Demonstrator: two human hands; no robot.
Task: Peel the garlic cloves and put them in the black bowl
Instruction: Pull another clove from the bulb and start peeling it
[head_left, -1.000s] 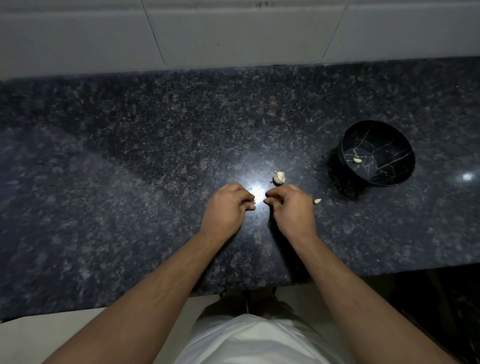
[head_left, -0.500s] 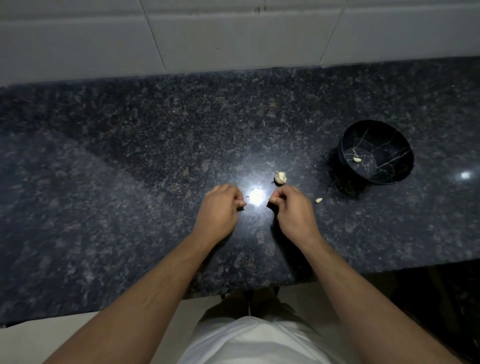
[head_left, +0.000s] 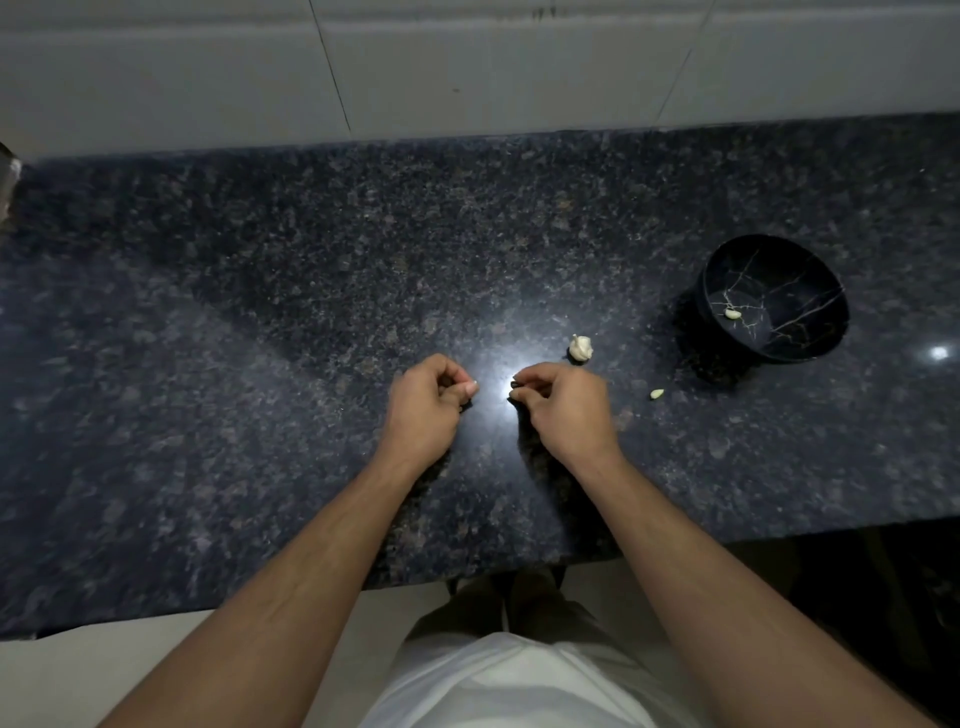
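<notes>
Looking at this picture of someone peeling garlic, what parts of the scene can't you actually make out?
- Head view: whatever the left hand and right hand hold, if anything, is hidden by curled fingers and glare on the counter.
- The small piece on the counter is too small to tell peeled from unpeeled.
- The bowl near wall hides part of its floor; one clove shows.
- The garlic bulb: clove count unreadable.

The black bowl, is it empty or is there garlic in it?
Not empty. The black bowl stands upright on the counter with one small pale garlic clove lying on its bottom.
</notes>
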